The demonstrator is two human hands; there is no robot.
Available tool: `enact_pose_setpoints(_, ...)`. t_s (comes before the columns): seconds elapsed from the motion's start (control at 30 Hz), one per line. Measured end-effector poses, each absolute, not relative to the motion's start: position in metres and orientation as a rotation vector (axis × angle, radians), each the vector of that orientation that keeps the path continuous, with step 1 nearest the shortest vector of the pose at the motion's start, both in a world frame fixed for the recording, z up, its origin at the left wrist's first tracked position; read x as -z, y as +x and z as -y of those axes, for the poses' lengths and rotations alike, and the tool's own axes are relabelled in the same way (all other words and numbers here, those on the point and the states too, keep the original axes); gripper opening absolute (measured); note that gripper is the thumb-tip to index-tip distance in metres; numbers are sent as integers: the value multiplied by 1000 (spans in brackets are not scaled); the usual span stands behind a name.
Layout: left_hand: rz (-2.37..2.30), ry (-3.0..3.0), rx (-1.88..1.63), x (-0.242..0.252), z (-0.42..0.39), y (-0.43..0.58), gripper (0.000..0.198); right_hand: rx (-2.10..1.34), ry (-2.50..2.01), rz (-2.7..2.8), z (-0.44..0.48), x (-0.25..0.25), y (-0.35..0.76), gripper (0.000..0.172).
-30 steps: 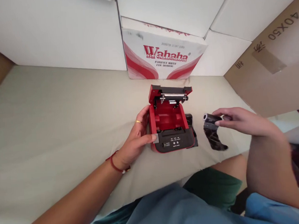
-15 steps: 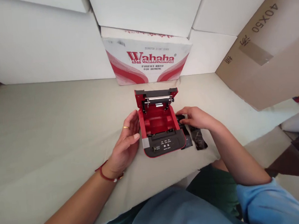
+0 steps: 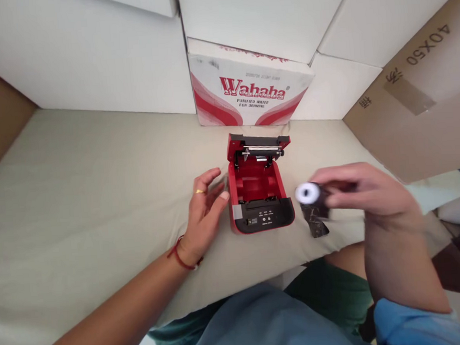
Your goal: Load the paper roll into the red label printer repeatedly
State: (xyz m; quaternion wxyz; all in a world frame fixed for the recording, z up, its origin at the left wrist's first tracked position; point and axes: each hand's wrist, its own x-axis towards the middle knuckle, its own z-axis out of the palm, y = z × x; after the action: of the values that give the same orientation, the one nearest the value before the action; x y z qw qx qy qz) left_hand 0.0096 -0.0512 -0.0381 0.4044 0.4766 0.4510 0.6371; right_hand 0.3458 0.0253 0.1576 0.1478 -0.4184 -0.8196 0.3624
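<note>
A red and black label printer (image 3: 261, 204) rests on the cloth-covered surface with its lid raised, and its red inner bay shows no roll. My left hand (image 3: 207, 208) lies just left of the printer, fingers spread and holding nothing. Right of the printer, above the surface, my right hand (image 3: 357, 190) grips a roll of black paper (image 3: 308, 193); its round white end with a dark core hole faces me. The roll is somewhat blurred. Beneath it, a dark, marbled loose strip (image 3: 317, 227) is partly hidden by the roll.
A Wahaha water carton (image 3: 254, 94) stands behind the printer, against white boxes (image 3: 107, 60). A large brown cardboard box (image 3: 429, 90) leans at the right. Beige cloth (image 3: 116, 180) covers the surface, whose front edge runs near my lap.
My right hand has picked up the black roll from beside the printer and moved it up and to the right. The view has shifted; my left hand stays open beside the printer.
</note>
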Motion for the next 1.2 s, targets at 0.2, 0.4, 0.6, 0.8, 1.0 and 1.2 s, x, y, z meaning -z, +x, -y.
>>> enact_pose_setpoints(0.2,-1266,2206,-1773,14,81,9,65,-947,-1296,2395,-26,-102,241,32)
enact_pose_setpoints(0.4,-1073,2448,-1458,8,89,25,93,-499,-1586,2726,-29,-107,217,45)
enact_pose_setpoints(0.6,-1157,2578,-1407,5,88,28,87,-297,-1727,2807,-37,-109,200,49)
enact_pose_setpoints(0.8,-1187,2641,-1350,1,91,32,74,-582,-1430,2679,-35,-104,216,37)
enact_pose_setpoints(1.0,-1437,2674,-1306,-17,107,41,74,-746,-1304,1974,-44,-99,271,35)
enact_pose_setpoints(1.2,-1536,2713,-1231,-31,119,49,49,-749,-1285,1791,-82,-72,267,74)
